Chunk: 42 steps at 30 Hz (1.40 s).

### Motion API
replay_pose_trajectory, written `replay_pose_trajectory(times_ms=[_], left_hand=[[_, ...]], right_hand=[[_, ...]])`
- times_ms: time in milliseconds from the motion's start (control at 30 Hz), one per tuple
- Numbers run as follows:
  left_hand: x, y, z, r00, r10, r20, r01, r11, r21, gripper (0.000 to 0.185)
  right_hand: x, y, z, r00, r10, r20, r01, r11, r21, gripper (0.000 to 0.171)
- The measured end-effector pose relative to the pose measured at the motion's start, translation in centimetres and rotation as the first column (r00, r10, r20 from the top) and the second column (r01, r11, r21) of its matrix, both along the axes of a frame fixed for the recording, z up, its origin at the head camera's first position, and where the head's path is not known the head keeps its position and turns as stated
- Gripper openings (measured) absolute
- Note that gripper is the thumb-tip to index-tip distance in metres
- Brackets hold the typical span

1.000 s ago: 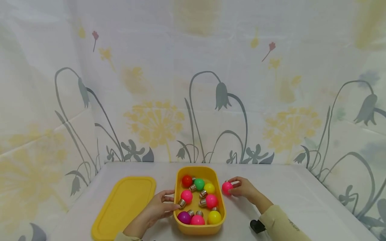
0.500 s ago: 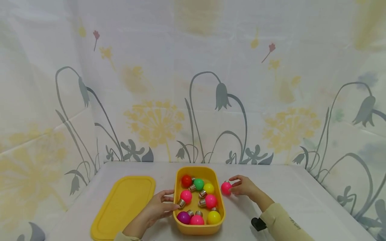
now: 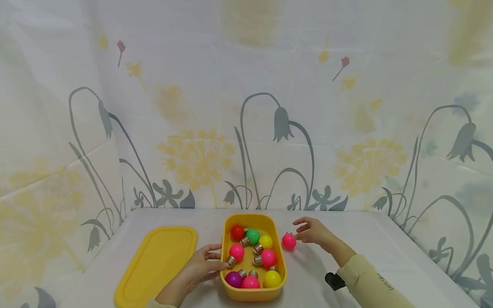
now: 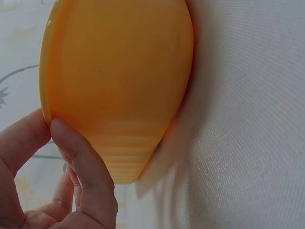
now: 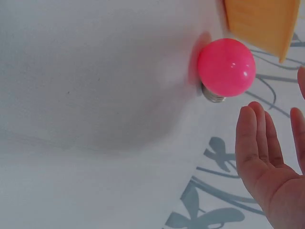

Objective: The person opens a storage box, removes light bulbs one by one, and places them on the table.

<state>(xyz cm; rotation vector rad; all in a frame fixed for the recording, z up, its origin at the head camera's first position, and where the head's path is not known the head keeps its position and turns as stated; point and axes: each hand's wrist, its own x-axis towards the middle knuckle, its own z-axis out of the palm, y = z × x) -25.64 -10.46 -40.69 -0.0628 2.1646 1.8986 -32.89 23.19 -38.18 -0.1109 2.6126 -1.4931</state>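
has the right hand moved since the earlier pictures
Yes: against the yellow lid in the head view, the right hand has shifted slightly right and higher in the picture.

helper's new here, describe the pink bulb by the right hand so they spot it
Find the open yellow box on the white tabletop. Just right of it, beside the right hand, sits a pink light bulb. It's the only bulb outside the box.

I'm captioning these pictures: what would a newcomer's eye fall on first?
Likely the yellow box, low in the head view, holding bright bulbs, its rim pinched by the left hand. Then the lone pink bulb on the table, to the box's right, with the right hand just clear of it.
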Motion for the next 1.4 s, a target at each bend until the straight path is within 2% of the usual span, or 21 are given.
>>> replay_pose_trajectory(times_ms=[467, 867, 1233, 1400], left_hand=[[0.3, 0.0, -0.1, 1.0, 0.0, -0.004, 0.0, 1.0, 0.012, 0.065], [0.3, -0.3, -0.1, 1.0, 0.012, -0.002, -0.012, 1.0, -0.005, 0.065], [0.3, -0.2, 0.3, 1.0, 0.003, -0.008, -0.003, 1.0, 0.005, 0.065], [0.0, -0.1, -0.1, 1.0, -0.011, -0.009, 0.011, 1.0, -0.002, 0.067]], right_hand=[[0.6, -1.6, 2.6, 0.995, 0.081, -0.062, -0.081, 0.997, 0.0, 0.042], [-0.3, -3.7, 3.8, 0.993, 0.088, -0.078, -0.086, 0.996, 0.035, 0.039], [-1.1, -6.8, 5.2, 0.982, 0.162, -0.093, -0.158, 0.986, 0.05, 0.035], [-1.4, -8.0, 4.8, 0.973, 0.213, -0.093, -0.212, 0.977, 0.024, 0.035]])
